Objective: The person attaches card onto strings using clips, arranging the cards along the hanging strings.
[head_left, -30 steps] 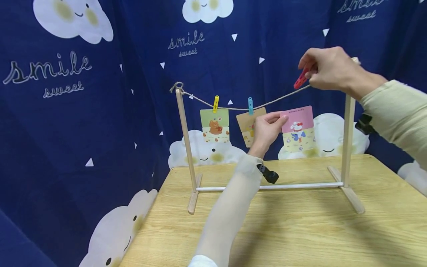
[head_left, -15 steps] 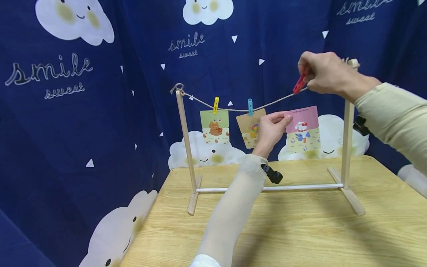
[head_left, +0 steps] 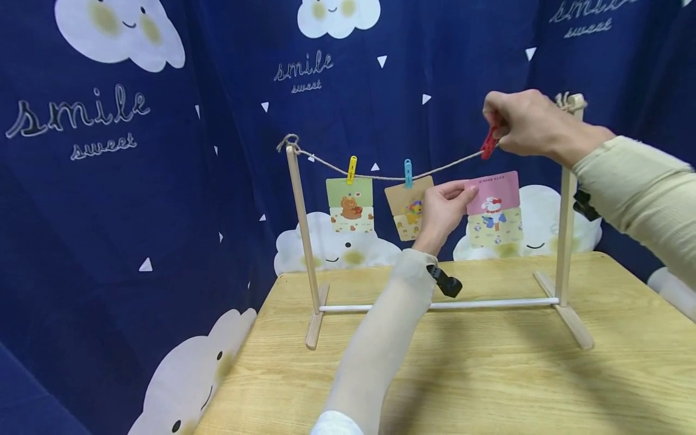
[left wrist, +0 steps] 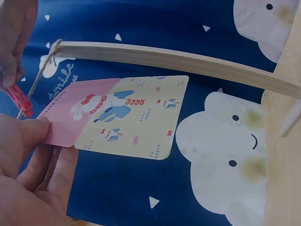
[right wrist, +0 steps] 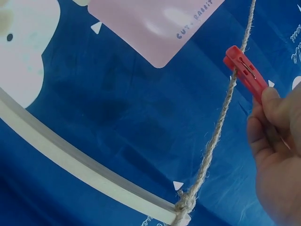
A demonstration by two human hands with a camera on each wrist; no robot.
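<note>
My left hand [head_left: 443, 208] pinches the upper left corner of a pink and cream card [head_left: 493, 208] with a rabbit on it, thumb in front and fingers behind. The card hangs a little below the twine line [head_left: 451, 164]. Up at the right, my right hand [head_left: 530, 121] grips a red clothespin [right wrist: 247, 73] between thumb and fingers. In the right wrist view the clothespin's tip overlaps the twine [right wrist: 218, 127], while the card's pink edge stays apart from it. Two cards, one green [head_left: 350, 205] and one tan [head_left: 399, 199], hang from the line under yellow [head_left: 352, 170] and blue [head_left: 408, 173] clothespins.
The twine is tied between two wooden posts, left [head_left: 302, 229] and right [head_left: 567, 235], on feet. A white rod [head_left: 495, 303] joins them low over the wooden table [head_left: 489, 374]. Behind hangs a dark blue curtain [head_left: 228, 72] with clouds.
My right hand has come down slightly, bringing the red clothespin from above the line onto it. My left hand has shifted the rabbit card a little to the right.
</note>
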